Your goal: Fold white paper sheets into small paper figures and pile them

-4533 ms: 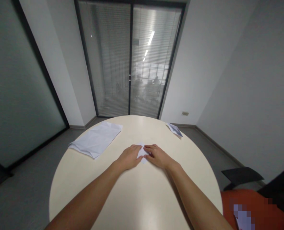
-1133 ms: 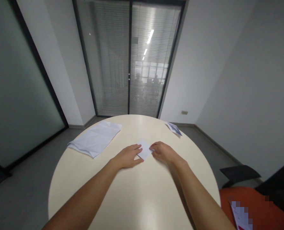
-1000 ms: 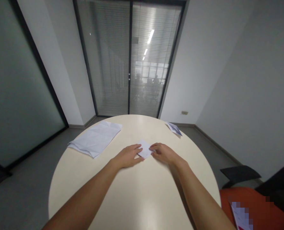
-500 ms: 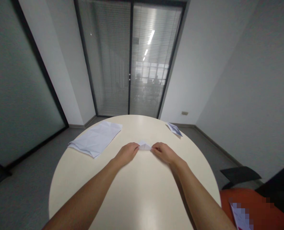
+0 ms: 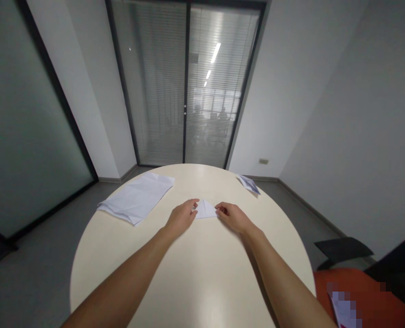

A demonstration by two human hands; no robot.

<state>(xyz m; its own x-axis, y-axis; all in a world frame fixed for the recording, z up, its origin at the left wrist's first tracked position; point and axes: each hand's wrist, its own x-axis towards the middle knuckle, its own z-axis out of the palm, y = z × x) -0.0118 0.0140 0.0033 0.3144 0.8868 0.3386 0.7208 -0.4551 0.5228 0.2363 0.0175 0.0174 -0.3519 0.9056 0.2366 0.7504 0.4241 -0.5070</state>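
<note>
Right between the fingers of my two hands lies a folded white paper triangle [image 5: 206, 210], its long edge toward me and its point away; I see a crease coming down from the point. My left hand [image 5: 182, 217] is at its left corner, with thumb and forefinger standing apart. My right hand [image 5: 235, 217] has thumb and forefinger brought together, and they look clamped on the right corner. I judge that one side is pinched so that the paper does not slide, and it lies flat on the counter [image 5: 195, 282] because folds need a firm support.

Farther from the fingers, beyond them to the left, are larger white paper sheets [image 5: 137, 198]; beyond them to the right is a small folded paper [image 5: 248, 184], standing partly raised. Probably both are put aside to leave room around the fingers. Well apart to the right, and lower than the fingers, is an orange chair [image 5: 370, 291]. Farthest ahead is a glass partition [image 5: 154, 91] with blinds.

The right corner of the triangle is hidden under the fingers, and I cannot count its layers. The near edge of the counter and the chair are cut off. An item [image 5: 344, 310] on the seat is pixelated, so I cannot name it. Behind the blinds, shapes are too dim to tell.
</note>
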